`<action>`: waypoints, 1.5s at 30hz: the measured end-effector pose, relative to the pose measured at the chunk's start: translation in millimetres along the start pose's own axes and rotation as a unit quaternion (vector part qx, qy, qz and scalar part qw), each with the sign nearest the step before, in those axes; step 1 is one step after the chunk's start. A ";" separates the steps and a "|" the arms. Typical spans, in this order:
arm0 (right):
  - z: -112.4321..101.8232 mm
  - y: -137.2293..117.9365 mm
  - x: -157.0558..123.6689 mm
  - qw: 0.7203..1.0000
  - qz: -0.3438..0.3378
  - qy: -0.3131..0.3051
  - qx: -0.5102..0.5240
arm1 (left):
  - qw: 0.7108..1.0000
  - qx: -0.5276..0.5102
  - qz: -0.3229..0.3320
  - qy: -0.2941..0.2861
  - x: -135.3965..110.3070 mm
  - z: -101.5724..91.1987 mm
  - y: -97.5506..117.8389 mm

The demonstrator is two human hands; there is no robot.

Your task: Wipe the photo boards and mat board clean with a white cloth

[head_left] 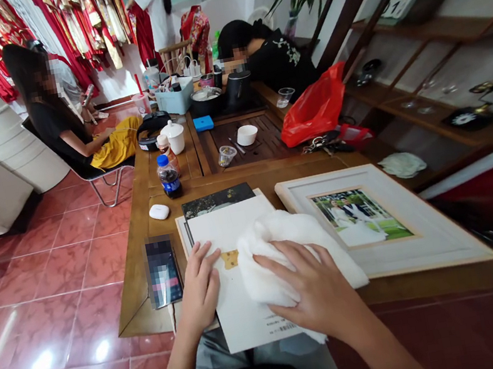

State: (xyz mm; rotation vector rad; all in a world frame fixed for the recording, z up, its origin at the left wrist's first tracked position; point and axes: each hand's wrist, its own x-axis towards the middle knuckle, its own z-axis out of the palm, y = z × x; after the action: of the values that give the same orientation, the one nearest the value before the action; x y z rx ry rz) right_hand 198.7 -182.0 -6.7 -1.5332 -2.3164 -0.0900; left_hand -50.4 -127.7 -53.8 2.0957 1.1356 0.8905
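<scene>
A white album or book [244, 321] lies face down before me, with a gold patch and a barcode on its cover and its near edge over the table's front. My left hand [201, 281] rests flat on its left side, fingers apart. Bunched under my right hand [309, 281] is a thick, soft white cloth [278, 230], pressed onto the album and hiding much of its right half. A darker book or print [218, 199] sticks out beneath the album at the far edge. To the right, a white framed wedding photo [359, 215] lies close to the cloth.
On the left are a phone [163, 272] with a cable, a white earbud case [159, 212] and a blue-capped bottle [169, 179]. Farther back stand a white lidded cup [174, 137], a small bowl [247, 134] and a red plastic bag [316, 108]. Several people are around.
</scene>
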 end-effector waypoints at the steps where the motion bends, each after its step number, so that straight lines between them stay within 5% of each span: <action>1: 0.3 -2.5 2.1 1.000 -0.001 -0.001 0.007 | 1.000 0.000 0.001 0.001 0.0 0.2 -0.2; 10: 6.7 -28.3 21.1 0.996 -0.049 -0.038 0.059 | 1.000 -0.007 0.011 -0.004 1.5 -0.9 0.2; 22: 0.7 16.2 13.0 0.999 0.023 -0.004 -0.029 | 1.000 -0.005 -0.007 -0.011 0.2 0.1 1.7; 33: 2.0 -8.2 37.2 0.996 -0.053 -0.058 0.034 | 1.000 -0.008 0.005 -0.005 0.6 0.1 -0.8; 45: 2.3 25.8 38.2 0.998 0.015 -0.064 -0.013 | 1.000 -0.012 -0.005 -0.003 -0.3 0.1 0.7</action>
State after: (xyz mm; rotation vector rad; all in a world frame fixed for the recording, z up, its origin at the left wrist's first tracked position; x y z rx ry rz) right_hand 208.2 -137.4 0.1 -1.6317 -2.3983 -0.0146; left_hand -50.1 -128.3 -53.4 2.0697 1.1262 0.8886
